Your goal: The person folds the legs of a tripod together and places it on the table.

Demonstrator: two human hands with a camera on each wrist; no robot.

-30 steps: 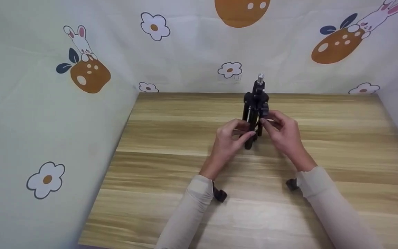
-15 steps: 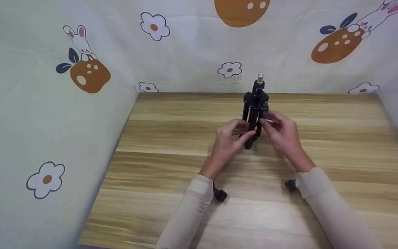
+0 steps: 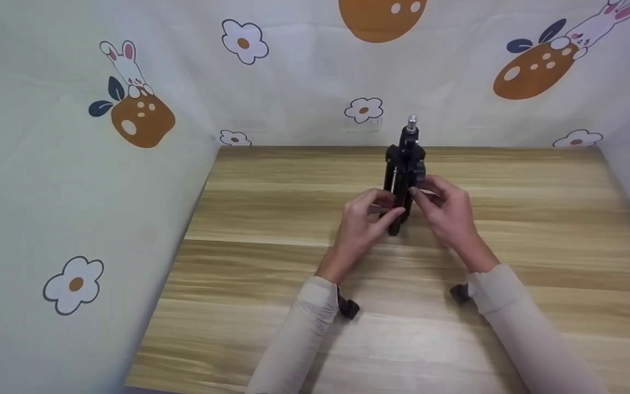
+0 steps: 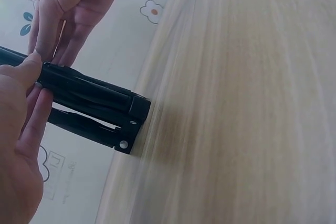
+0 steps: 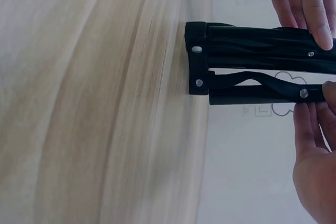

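Hands [image 3: 364,221] [image 3: 449,213] around upright black tripod [image 3: 402,169]

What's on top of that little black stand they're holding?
The black stand ends in a small silver screw stud with nothing mounted on it. Lower down, the left hand and right hand grip its folded legs and hide its feet on the wooden table.

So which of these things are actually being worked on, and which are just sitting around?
In use:
- black folded tripod, standing upright
- left hand, pinching a tripod leg
- right hand, gripping the other side

Just there:
- wooden table
- patterned cloth backdrop
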